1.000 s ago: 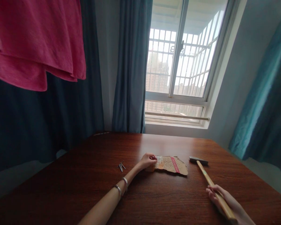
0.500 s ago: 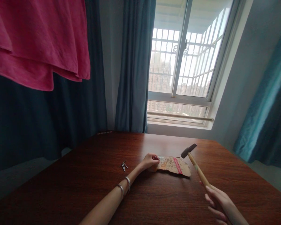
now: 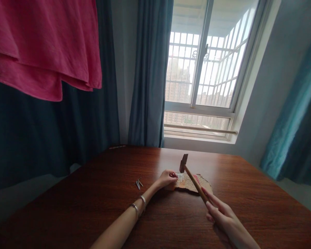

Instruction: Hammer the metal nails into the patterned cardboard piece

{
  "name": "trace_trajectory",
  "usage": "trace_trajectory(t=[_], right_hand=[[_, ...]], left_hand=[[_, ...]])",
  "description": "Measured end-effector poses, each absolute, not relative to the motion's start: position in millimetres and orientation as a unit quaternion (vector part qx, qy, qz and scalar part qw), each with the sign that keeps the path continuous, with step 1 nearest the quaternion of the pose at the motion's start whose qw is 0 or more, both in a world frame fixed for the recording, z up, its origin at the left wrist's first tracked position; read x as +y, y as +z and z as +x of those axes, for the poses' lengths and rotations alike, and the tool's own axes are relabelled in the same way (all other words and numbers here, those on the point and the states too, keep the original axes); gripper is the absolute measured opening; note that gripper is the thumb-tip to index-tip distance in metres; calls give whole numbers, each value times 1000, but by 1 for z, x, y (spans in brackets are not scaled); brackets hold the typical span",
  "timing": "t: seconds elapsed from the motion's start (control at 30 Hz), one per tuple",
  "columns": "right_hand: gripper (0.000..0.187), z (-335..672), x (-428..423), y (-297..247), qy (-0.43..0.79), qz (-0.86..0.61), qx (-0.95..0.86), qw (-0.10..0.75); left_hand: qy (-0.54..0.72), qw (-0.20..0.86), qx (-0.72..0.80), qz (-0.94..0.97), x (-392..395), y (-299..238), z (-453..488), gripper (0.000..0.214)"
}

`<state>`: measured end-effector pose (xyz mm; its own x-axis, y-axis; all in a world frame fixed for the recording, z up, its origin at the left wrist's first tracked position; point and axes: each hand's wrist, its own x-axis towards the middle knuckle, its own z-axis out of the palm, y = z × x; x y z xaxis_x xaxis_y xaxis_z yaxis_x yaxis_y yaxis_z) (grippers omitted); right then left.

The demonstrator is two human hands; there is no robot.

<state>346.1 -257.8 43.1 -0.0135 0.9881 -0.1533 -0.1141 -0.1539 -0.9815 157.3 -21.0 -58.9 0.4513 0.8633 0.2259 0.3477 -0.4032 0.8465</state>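
My left hand [image 3: 167, 178] rests on the left end of a flat, dotted cardboard-coloured piece [image 3: 190, 182] with a pink stripe, lying on the brown wooden table [image 3: 93, 204]. Its fingertips pinch something small at the piece's edge; I cannot make out what. My right hand [image 3: 223, 216] grips the wooden handle of a hammer [image 3: 190, 174]. The dark metal head is raised just above my left fingertips and the piece. Two bracelets circle my left wrist.
A few loose nails [image 3: 138, 183] lie on the table left of my left hand. Behind the table are blue curtains [image 3: 147, 72] and a barred window [image 3: 204, 69]. A pink cloth [image 3: 44, 45] hangs at upper left.
The hammer lay on the table to the right; my right hand lifted it and swung its head left over the piece. My left hand stayed put.
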Motion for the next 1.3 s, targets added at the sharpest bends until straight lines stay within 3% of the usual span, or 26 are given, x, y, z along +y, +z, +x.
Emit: trace_trajectory(t=[0.17,0.93,1.3], right_hand=[[72,341,-256,50,573,-510,-427,479],[85,335,-248,27,531,-529,-450,485],[79,333,-247,26,518,-519,-481,481]], left_hand=[[336,375,387,773,-20,-59,157,27],[329,357,427,763,-38,-38,158,23],[327,353,409,775,-30,-47,157,24]])
